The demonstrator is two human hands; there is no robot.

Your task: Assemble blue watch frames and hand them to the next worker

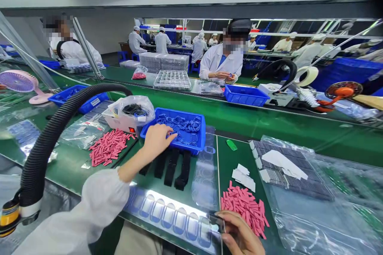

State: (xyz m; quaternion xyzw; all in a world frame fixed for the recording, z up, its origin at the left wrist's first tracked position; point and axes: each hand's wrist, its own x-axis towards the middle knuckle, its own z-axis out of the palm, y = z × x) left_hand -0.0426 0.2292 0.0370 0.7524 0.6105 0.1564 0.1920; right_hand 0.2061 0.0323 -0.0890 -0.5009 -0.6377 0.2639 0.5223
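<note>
My left hand (158,139) reaches over the near left side of a blue bin (202,135) heaped with small blue plastic frames (191,124). Its thumb and forefinger are bent close together at the frames; what lies between the fingertips is too small to make out. At the bottom, my right hand (242,233) is closed on a small, shiny rectangular piece with a dark edge (216,223). That piece is held over the right end of a clear plastic tray (163,211) with a row of rounded pockets. Beside the right hand is a pile of pink strips (243,207).
Black strips (172,167) lie before the bin. Another pink pile (109,147) and a white box with a plastic bag (136,109) are at left. A black flexible hose (56,127) arches there. Grey strip stacks (293,171) lie right. A co-worker (223,61) sits opposite.
</note>
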